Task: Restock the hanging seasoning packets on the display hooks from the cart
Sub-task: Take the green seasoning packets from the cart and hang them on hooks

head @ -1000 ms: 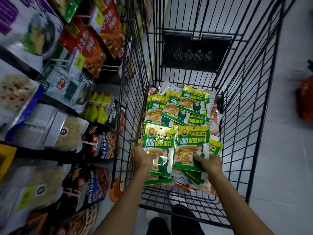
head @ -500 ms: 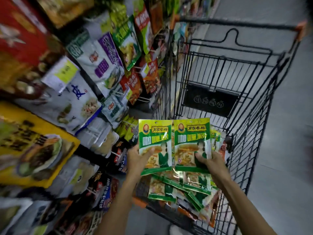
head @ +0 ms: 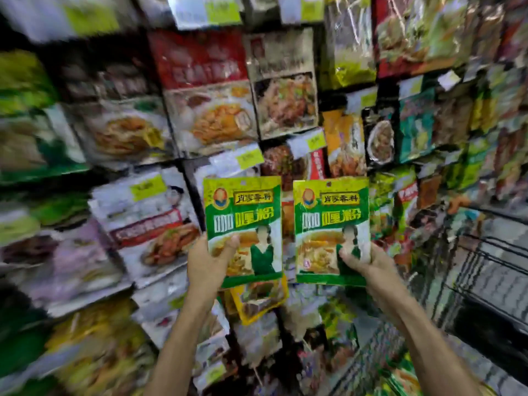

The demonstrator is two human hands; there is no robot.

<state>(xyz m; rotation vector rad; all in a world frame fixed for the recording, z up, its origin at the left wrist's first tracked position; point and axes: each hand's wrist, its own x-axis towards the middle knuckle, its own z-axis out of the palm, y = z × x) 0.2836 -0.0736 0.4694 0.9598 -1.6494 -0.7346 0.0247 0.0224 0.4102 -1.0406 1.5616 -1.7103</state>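
Centre of frame: two green packets held upright, just beside each other, a narrow gap between them. The left hand [head: 208,262] grips the left packet [head: 243,212] at its lower left corner, thumb across the front face. The right hand [head: 370,261] grips the right packet [head: 331,218] at its lower right corner, thumb likewise in front. Behind: hanging packets [head: 211,110], blurred, with yellow price tags [head: 251,159]. A yellow packet [head: 258,302] shows just below the left packet. Right edge: the cart [head: 491,270], black wire.
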